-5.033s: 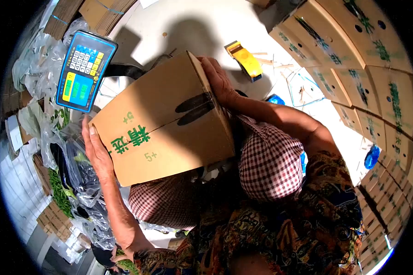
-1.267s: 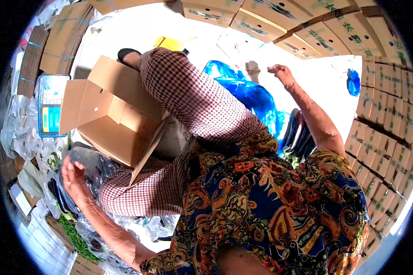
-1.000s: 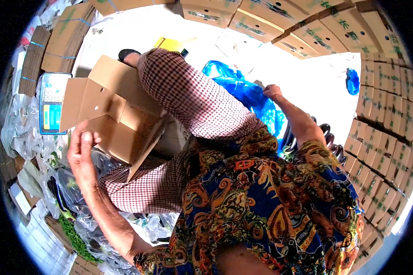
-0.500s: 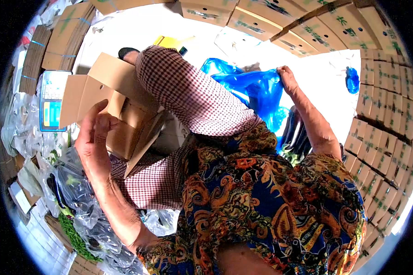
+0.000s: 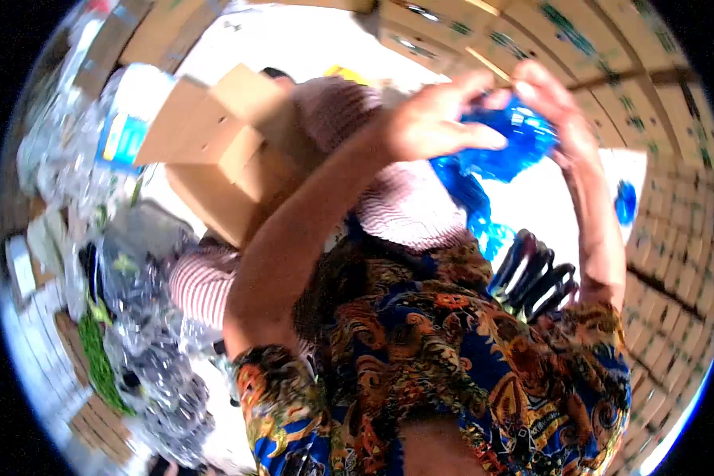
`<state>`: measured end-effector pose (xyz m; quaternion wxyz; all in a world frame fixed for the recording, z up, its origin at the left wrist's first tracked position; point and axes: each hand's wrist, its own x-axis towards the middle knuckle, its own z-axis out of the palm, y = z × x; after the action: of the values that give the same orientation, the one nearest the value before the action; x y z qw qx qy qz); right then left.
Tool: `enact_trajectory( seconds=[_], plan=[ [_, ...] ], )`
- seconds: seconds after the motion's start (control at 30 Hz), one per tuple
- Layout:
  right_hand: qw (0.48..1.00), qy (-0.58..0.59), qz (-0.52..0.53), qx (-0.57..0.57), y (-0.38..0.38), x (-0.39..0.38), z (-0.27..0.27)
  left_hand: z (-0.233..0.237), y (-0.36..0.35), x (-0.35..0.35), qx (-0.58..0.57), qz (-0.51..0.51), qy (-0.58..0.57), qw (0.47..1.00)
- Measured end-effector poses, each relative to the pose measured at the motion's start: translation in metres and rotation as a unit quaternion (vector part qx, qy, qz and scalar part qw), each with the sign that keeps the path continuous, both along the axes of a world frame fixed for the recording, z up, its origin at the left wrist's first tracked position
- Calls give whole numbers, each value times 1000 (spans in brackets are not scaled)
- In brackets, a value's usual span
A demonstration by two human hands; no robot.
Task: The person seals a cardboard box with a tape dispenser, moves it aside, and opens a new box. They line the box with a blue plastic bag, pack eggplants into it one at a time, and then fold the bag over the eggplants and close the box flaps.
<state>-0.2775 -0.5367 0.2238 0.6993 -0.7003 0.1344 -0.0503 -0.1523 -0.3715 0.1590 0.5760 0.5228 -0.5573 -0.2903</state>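
Two hands are gripping one blue plastic bag in the upper right of the frame.

The left hand (image 5: 440, 119) is closing its fingers on the bag's left edge, and the right hand (image 5: 549, 99) is pinching the right edge, so the blue bag (image 5: 509, 143) is hanging between them above the checked lap. One open cardboard box (image 5: 214, 151) is sitting at upper left, with one blurred scale (image 5: 131, 119) just beside it. Dark aubergines (image 5: 535, 274) are lying at centre right, too blurred to count. Stacked cartons (image 5: 674, 230) are lining the right edge.
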Motion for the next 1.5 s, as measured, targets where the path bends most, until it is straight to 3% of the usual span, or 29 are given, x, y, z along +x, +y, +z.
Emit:
enact_trajectory(
  seconds=[0.03, 0.07, 0.13, 0.2, 0.27, 0.3, 0.37, 0.4, 0.47, 0.5, 0.63, 0.73, 0.77, 0.8, 0.87, 0.93, 0.97, 1.03, 1.07, 1.17, 1.2, 1.27, 1.33, 1.37, 1.43, 1.5],
  plan=[
    [997, -4, 1, 73, 10, 6, 16, -9, -4, -4, 75, -81, 46, 993],
    [999, -23, -18, 30, 11, 11, 27, -13, -1, 0, 148, -164, 99, 970],
    [998, -37, -26, 35, 0, 18, 41, -7, 21, 7, 63, -114, -57, 990],
    [999, -7, -30, -34, -8, 25, 46, -62, 13, 19, -83, -63, 45, 993],
    [990, -18, 26, -138, -5, 31, 38, -31, 33, 48, -84, 62, -56, 993],
    [981, 25, 92, -172, -9, 33, 40, -13, 48, 69, -89, 151, -147, 974],
    [973, 77, 121, -179, -3, 34, 37, 51, 92, 104, -19, 274, -248, 929],
    [969, 96, 135, -185, -9, 33, 35, 84, 117, 113, 56, 309, -256, 914],
    [963, 107, 158, -192, -6, 38, 41, 106, 159, 121, 152, 389, -361, 834],
    [967, 106, 146, -181, -4, 41, 43, 111, 181, 120, 185, 392, -355, 828],
    [951, 128, 196, -202, -13, 68, 42, 101, 265, 121, 267, 446, -296, 801],
    [986, 27, 157, -55, -3, 86, 35, 80, 312, 118, 319, 414, -84, 849],
    [988, -11, 152, -5, -2, 97, 32, 66, 317, 113, 362, 426, -68, 826],
    [993, -37, 109, 30, 21, 103, 44, 61, 323, 115, 441, 359, -13, 822],
    [991, -35, 85, 98, 47, 117, 58, 6, 344, 126, 411, 369, -44, 833],
    [982, -70, 104, 144, 66, 128, 69, 29, 328, 110, 387, 360, 216, 821],
    [979, -91, 100, 150, 79, 131, 79, 34, 327, 107, 442, 343, 219, 800],
    [977, -119, 94, 153, 113, 133, 100, 46, 323, 104, 528, 300, 77, 791],
    [986, -88, 103, 97, 131, 138, 102, 43, 324, 106, 549, 299, 32, 779],
    [987, 17, 127, -95, 169, 158, 88, -16, 357, 139, 344, 482, -274, 758],
    [986, 10, 157, 47, 181, 169, 69, -3, 351, 135, 302, 510, -210, 778],
    [978, 57, 191, 55, 194, 179, 53, 41, 322, 105, 212, 557, -74, 800],
    [971, 71, 219, 66, 212, 185, 39, 51, 301, 72, 55, 439, 147, 885],
    [977, 56, 181, 102, 231, 183, 32, 60, 286, 60, 84, 449, 173, 873],
    [965, 49, 207, 152, 247, 189, 9, 76, 259, 47, 142, 463, 226, 845],
    [952, 80, 201, 217, 263, 189, 3, 60, 251, 49, 118, 454, 250, 847]
  ],
)
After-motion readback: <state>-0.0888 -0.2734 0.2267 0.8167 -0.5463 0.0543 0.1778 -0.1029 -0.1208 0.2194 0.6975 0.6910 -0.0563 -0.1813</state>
